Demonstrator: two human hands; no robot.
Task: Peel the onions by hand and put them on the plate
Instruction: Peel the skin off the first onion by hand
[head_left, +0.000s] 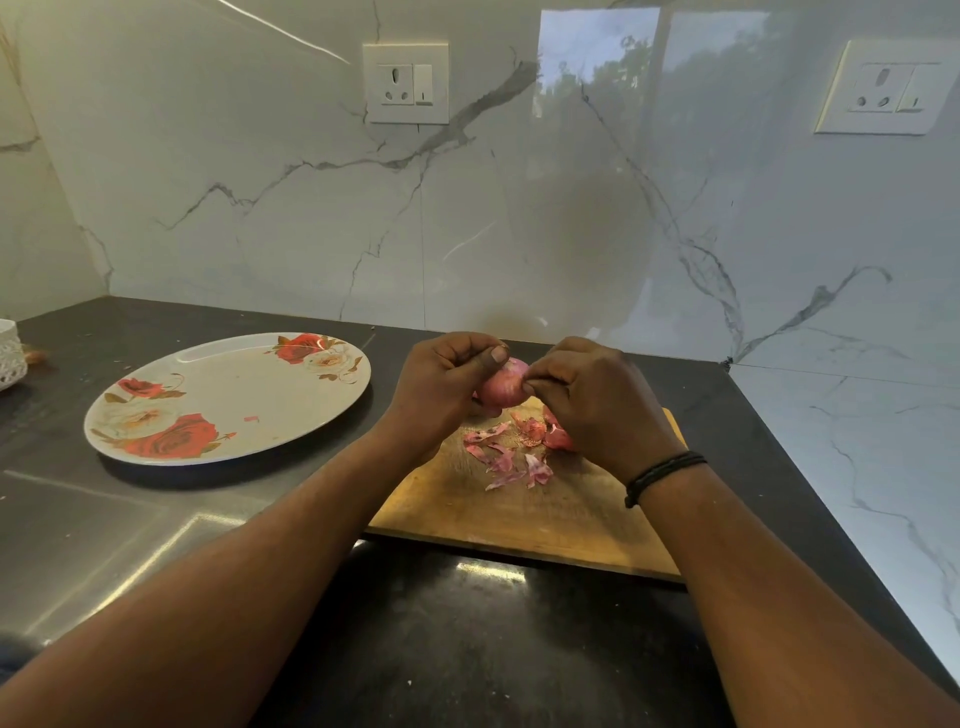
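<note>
Both hands up over board (519, 514): I see left hand (441, 387) gripping onion (501, 384), right hand (592, 400) pinching its skin; plate (228, 400) at left.

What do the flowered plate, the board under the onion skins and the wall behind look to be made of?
The flowered plate: probably melamine or glazed ceramic, a smooth, slightly shiny surface with printed roses; the look leaves it open. The board: wood, matte, with visible grain and a worn pale patch. The wall: polished marble or marble-look tile, white with grey veins, glossy enough to mirror a window.
</note>
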